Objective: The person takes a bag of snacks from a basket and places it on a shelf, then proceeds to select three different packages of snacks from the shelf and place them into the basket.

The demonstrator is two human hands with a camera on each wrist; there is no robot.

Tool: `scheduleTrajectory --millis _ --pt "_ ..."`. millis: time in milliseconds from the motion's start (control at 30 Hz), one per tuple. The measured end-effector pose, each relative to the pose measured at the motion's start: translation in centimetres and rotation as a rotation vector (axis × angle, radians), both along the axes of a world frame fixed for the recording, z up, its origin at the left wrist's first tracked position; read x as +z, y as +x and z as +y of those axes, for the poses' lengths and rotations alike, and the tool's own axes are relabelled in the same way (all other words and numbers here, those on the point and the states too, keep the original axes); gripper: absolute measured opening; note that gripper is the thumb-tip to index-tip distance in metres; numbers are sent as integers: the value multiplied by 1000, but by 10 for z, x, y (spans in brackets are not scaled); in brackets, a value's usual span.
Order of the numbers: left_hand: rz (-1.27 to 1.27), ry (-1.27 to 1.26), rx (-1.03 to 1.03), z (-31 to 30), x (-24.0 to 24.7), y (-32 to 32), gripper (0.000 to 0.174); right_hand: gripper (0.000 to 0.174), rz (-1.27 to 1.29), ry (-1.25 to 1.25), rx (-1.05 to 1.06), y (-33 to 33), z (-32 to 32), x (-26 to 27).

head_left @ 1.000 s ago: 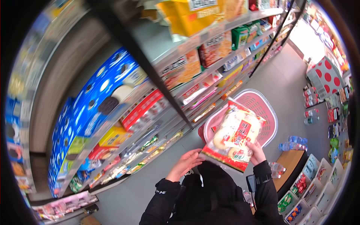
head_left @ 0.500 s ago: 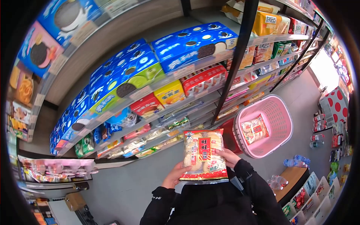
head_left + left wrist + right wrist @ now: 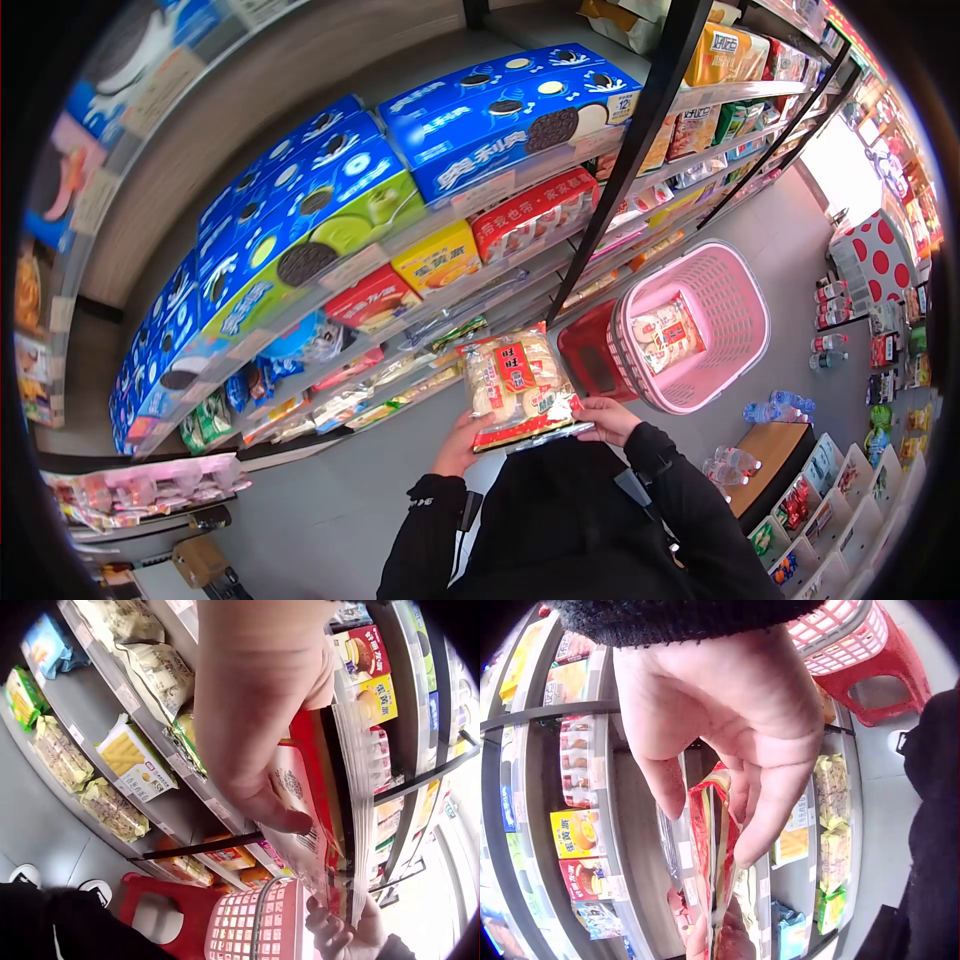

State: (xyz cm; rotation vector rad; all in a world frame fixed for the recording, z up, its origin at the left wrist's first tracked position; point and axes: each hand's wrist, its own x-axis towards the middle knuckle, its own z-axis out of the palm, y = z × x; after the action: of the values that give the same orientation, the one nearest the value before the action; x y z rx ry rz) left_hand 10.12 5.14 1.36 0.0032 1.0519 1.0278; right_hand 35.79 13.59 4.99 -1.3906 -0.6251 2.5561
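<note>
Both hands hold a clear and red bag of round crackers [image 3: 515, 385] in front of the body. The left hand [image 3: 458, 445] grips its lower left side; in the left wrist view that hand [image 3: 251, 727] has its fingers along one face of the bag [image 3: 292, 787]. At the lower right corner is the right hand [image 3: 608, 420], and the right wrist view shows this hand [image 3: 727, 712] with thumb and fingers on either side of the bag's edge [image 3: 705, 832]. A similar bag [image 3: 668, 335] lies inside the pink basket [image 3: 745, 320], right of the hands.
The basket rests on a red stool [image 3: 590, 350]. Shelves with blue cookie boxes [image 3: 510, 120], a yellow box [image 3: 437, 257] and snack packs run along the front and left. Bottles [image 3: 735, 462] and a low wooden-topped stand [image 3: 775, 455] are at the right.
The held bag has moved left, from over the basket to the body's front, where the left hand took hold. Since half a second ago it has tilted, and the right hand has slid toward its lower corner.
</note>
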Motion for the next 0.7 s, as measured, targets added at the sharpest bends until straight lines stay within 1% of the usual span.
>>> scheduleTrajectory --millis 100,133,233,367,433,467,500,567,667,700 --pt "69 -65 11 31 -3 2 35 21 13 5 -91 -3 27 -23" --pt "34 -29 25 42 -3 3 33 19 4 -3 -130 -5 37 -26" --pt "60 -32 5 81 9 6 30 18 -15 -27 -230 -10 63 -37" --pt "68 -3 -43 119 -21 -2 28 13 -30 -38 -304 -18 91 -54" --pt "57 -49 -8 131 -25 -3 27 13 -18 -60 -340 -21 101 -72" --pt "77 -113 6 134 -26 -3 26 19 -6 -54 -336 -22 104 -80" --pt "82 -120 -2 135 -29 -2 26 25 7 -49 -332 -24 106 -88" --pt "53 -140 28 130 -35 0 23 24 -11 -77 -356 -25 106 -103" --pt "13 -154 43 115 -37 -2 20 21 61 -76 -427 -24 101 -121" --pt "21 -161 35 109 -37 -5 20 19 42 -113 -501 -23 100 -122"
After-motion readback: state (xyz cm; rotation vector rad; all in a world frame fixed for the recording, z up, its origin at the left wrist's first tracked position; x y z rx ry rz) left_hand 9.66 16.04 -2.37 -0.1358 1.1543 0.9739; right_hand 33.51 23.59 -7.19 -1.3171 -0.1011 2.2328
